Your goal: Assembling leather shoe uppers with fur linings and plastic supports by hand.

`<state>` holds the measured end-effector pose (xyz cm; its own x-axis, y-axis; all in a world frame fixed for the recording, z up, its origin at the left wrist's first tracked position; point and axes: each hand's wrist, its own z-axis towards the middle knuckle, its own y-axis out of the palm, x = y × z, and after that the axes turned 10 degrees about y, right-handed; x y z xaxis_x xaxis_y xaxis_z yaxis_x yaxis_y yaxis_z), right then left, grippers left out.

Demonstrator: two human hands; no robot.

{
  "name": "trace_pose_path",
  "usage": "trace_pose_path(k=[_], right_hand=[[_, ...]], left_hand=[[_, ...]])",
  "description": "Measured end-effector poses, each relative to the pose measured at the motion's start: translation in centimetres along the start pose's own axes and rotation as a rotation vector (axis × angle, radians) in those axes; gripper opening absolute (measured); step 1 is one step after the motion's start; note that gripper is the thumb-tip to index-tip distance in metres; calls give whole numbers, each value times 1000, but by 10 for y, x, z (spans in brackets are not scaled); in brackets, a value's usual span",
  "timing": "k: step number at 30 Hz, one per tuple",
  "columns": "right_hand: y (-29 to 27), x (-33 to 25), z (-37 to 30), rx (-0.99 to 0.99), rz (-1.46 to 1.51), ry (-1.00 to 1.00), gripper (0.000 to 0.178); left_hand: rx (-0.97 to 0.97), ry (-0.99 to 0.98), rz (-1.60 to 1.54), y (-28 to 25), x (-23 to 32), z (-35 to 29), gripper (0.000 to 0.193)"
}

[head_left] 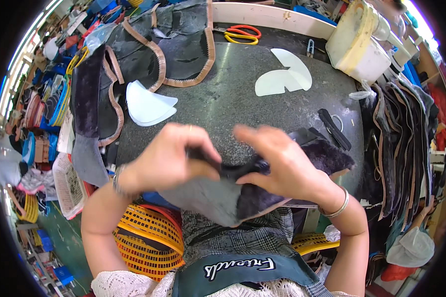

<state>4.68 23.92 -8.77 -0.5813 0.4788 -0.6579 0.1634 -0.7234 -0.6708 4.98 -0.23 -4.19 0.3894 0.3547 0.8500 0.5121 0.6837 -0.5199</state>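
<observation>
A fur-lined boot upper piece [208, 198], grey suede on one side and dark fur on the other, is bent between my hands over the near table edge. My left hand [171, 156] pinches its upper edge, thumb and fingers closed. On the dark fur part, my right hand [282, 161] grips with its thumb below, while the index finger reaches out and is smeared by motion. The fingers hide the fold in the middle. White card templates [146, 105] lie stacked at left, and a pale curved template [285, 76] lies farther back.
Red-and-yellow-handled scissors [242, 34] lie at the far edge, beside more fur-lined pieces [183, 54]. A white bucket [357, 44] stands back right. Black strips [334, 129] rest near the right edge, where dark pieces [404, 143] hang. Yellow baskets [148, 242] sit below.
</observation>
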Motion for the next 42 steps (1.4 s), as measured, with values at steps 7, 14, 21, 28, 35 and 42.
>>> trace_pose_path(k=[7, 14, 21, 28, 35, 42], right_hand=[[-11, -20, -23, 288, -276, -416, 27], [-28, -30, -45, 258, -139, -338, 31], [-136, -79, -77, 280, -812, -227, 34], [-409, 30, -132, 933, -1108, 578, 41], [-364, 249, -198, 206, -1318, 947, 54], [-400, 237, -180, 539, -1715, 968, 58]], left_hand=[[222, 796, 766, 21, 22, -54, 14], [253, 580, 240, 23, 28, -51, 29], [893, 576, 560, 22, 2, -5, 31], [589, 442, 541, 32, 5, 29, 25], [517, 313, 531, 52, -13, 47, 27], [705, -28, 824, -61, -94, 164, 73]])
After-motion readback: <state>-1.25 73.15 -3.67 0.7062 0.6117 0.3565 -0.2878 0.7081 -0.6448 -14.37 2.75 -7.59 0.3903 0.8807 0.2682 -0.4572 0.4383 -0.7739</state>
